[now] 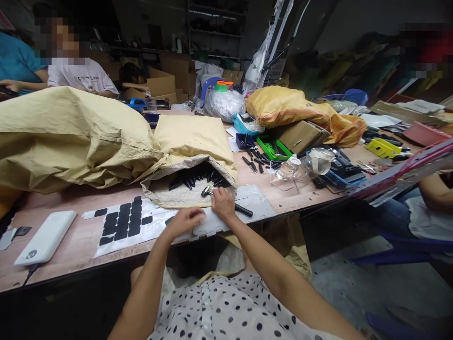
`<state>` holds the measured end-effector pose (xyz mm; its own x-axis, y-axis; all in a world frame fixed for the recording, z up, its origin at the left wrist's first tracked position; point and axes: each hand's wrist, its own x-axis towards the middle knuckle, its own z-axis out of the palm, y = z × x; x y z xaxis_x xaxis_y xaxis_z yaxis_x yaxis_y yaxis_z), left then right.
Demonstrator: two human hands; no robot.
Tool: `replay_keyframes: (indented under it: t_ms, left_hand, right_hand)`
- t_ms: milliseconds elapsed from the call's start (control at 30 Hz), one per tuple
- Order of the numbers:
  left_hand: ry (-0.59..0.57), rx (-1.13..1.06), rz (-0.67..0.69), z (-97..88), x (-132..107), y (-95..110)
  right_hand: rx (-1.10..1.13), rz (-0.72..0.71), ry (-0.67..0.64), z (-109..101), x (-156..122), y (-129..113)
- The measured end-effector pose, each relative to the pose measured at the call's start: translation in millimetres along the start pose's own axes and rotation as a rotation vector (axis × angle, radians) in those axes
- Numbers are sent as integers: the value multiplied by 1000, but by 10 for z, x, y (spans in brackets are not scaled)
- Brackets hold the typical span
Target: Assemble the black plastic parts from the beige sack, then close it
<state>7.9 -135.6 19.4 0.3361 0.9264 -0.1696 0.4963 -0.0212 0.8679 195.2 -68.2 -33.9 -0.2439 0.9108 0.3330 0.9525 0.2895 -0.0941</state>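
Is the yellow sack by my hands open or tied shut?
Open: the yellow sack has its mouth gaping toward the right hand, with black parts visible inside.

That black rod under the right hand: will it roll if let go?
Probably: the black rod looks round and smooth on a flat grey sheet, so it may roll. It looks straight and stiff, not floppy. The metal tip beyond the right hand might make that end heavier.

sack [191,141] blocks ahead, sticker sheet [123,222] left
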Motion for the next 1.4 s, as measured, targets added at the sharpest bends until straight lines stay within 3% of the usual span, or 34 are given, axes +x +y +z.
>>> replay_keyframes:
  t_ms: [100,133,200,333,533,633,733,800,900,1067,1400]
  left_hand:
    - [598,287,-132,-392,455,-108]
    - [711,366,-179,-474,571,-164]
    - [812,481,-249,-562,727,-269]
    - [771,563,-286,-548,790,-368]
    - [681,592,-280,-545,718,-360]
    - [630,546,-146,-496,639,-403]
    - [526,470,49,-325,516,-480]
    - [490,457,106,-191,441,-527]
    - [502,461,97,-69,389,-562]
    - [485,411,71,-86,420,-559]
    - [501,402,38,-64,438,-549]
  right_hand:
    - [1,2,-1,-7,2,-13]
    - [1,3,0,-6,3,-19]
    - [1,5,1,-4,5,-28]
    - [0,7,-2,3,8,-35]
    - [1,-1,-1,18,15,-19]
    - [7,-1,4,16,17,-19]
    - [14,3,4,3,17,-29]
    - [19,8,-4,-12,19,-36]
    - [32,20,-35,-50,32,-32]
    - [115,32,-99,-178,60,1]
    - [338,18,-19,-406,-136,-265]
